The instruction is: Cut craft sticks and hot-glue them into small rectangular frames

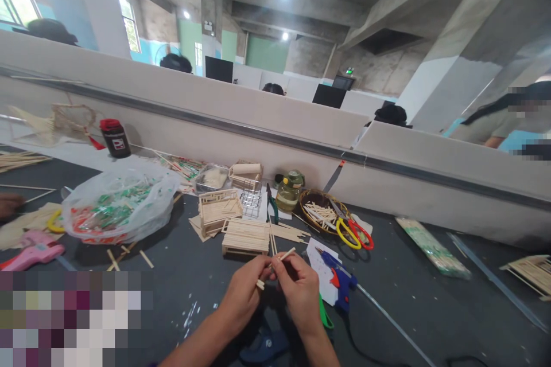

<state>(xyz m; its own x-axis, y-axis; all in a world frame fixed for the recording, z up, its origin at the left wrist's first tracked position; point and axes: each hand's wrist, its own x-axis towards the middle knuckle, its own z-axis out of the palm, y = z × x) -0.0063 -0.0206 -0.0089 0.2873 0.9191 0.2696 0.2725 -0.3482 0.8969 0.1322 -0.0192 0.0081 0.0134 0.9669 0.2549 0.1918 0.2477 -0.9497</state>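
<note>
Both my hands meet low in the middle of the view, pinching thin wooden sticks [272, 239]. My left hand [247, 287] has its fingers closed, and short stick ends poke out beneath them. The fingertips of my right hand [299, 287] are closed on the sticks too; one stick slants up to the right. How the sticks join is hidden by my fingers. Just beyond lies a small slatted stick model [245, 236], with a box-like stick model [220, 209] behind it. A blue glue gun [340, 278] rests on white paper right of my right hand.
A wicker basket [305, 198] holds short sticks, with scissors [355, 235] at its edge. Green-handled pliers [272, 206] and a jar [289, 192] stand nearby. At left are a plastic bag of wrappers [161, 183], a pink glue gun [41, 249] and another person's hand [11, 205]. A partition [193, 97] runs behind.
</note>
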